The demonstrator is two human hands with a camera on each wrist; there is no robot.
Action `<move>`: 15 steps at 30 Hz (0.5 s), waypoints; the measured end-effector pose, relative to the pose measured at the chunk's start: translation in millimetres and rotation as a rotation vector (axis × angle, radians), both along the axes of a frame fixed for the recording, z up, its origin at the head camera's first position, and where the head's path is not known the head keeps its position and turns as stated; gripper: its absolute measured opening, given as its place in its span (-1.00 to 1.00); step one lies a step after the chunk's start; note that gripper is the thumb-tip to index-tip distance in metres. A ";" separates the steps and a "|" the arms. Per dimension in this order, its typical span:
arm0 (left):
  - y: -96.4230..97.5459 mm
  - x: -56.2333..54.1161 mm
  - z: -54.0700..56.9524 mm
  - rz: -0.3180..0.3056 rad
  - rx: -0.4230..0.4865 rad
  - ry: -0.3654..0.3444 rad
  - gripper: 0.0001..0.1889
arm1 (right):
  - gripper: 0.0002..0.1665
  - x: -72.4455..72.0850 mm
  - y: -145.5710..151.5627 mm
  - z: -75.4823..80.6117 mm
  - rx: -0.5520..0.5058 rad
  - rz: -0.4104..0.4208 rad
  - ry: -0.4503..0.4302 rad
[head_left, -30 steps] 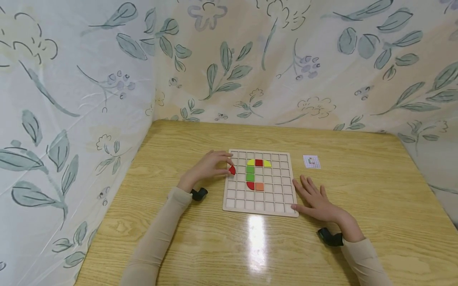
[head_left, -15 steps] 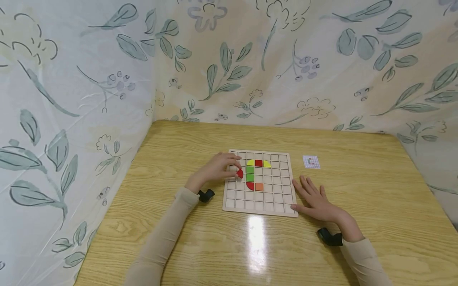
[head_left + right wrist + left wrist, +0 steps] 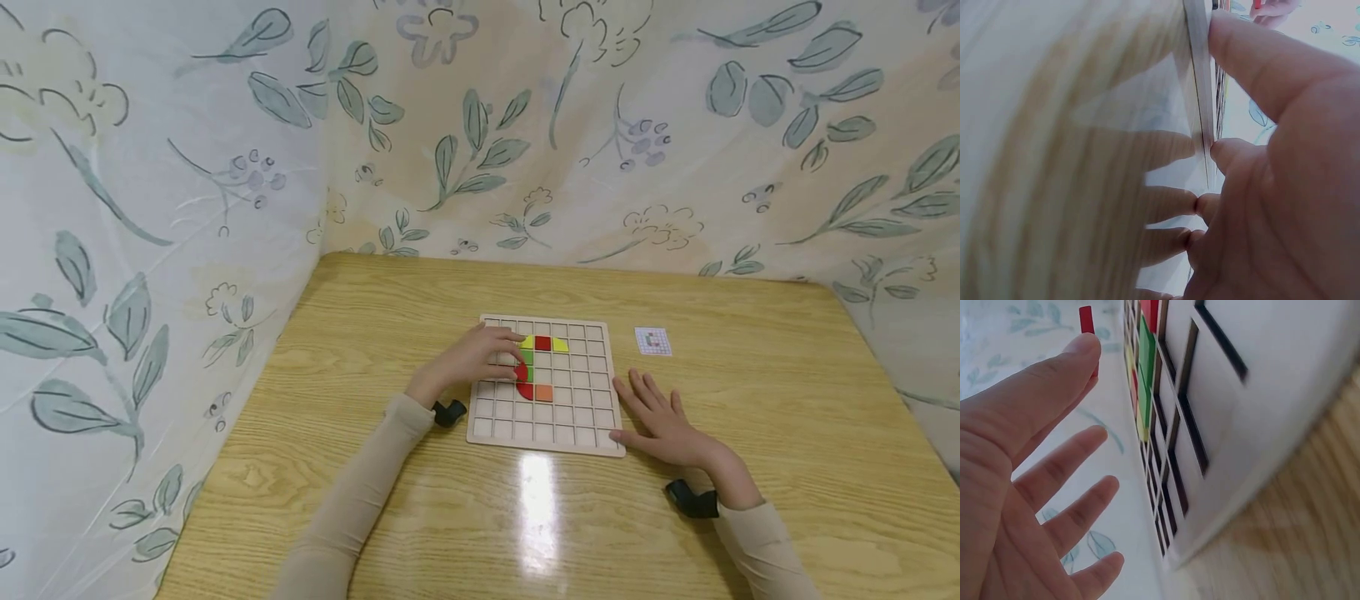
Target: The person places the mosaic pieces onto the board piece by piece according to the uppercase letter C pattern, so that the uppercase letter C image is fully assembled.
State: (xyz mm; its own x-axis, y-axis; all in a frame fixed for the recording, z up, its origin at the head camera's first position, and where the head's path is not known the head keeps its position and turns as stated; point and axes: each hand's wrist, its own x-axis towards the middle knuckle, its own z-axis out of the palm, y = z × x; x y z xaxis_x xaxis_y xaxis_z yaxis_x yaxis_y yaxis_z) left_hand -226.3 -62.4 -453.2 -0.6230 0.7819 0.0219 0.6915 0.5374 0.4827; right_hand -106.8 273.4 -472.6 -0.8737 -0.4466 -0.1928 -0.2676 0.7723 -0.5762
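Note:
In the head view, the fingertips of my left hand (image 3: 474, 357) pinch a red quarter-circle tile (image 3: 521, 372) over the grid board (image 3: 585, 417). The left wrist view shows this tile (image 3: 1087, 320) held between thumb and index finger, raised off the board, the other fingers spread. Beneath and around the hand, set in the board, are two green square tiles (image 3: 528, 357), partly covered, another red quarter-circle tile (image 3: 527, 392) and an orange square tile (image 3: 543, 392). A red square tile (image 3: 542, 342) sits between two yellow tiles (image 3: 560, 344). My right hand (image 3: 671, 429), fingers spread, touches the board's right edge.
A small printed card (image 3: 653, 342) with a coloured grid pattern lies right of the board on the wooden table (image 3: 390, 300). Floral cloth (image 3: 480, 167) hangs behind and at the left of the table. Dark wrist cameras (image 3: 692, 498) sit under both wrists.
My left hand has moved right across the board, carrying the red quarter-circle tile from the left edge to over the green tiles. The right hand stays in place.

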 end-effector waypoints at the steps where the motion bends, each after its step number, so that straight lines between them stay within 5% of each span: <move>1: 1.8 0.3 0.1 -0.003 -0.006 -0.005 -0.74 | -0.03 0.1 0.0 0.6 0.001 0.001 -0.001; 15: 29.4 0.7 -2.0 -0.029 -0.077 -0.025 -0.74 | -0.03 -8.2 5.5 0.0 0.005 0.019 0.006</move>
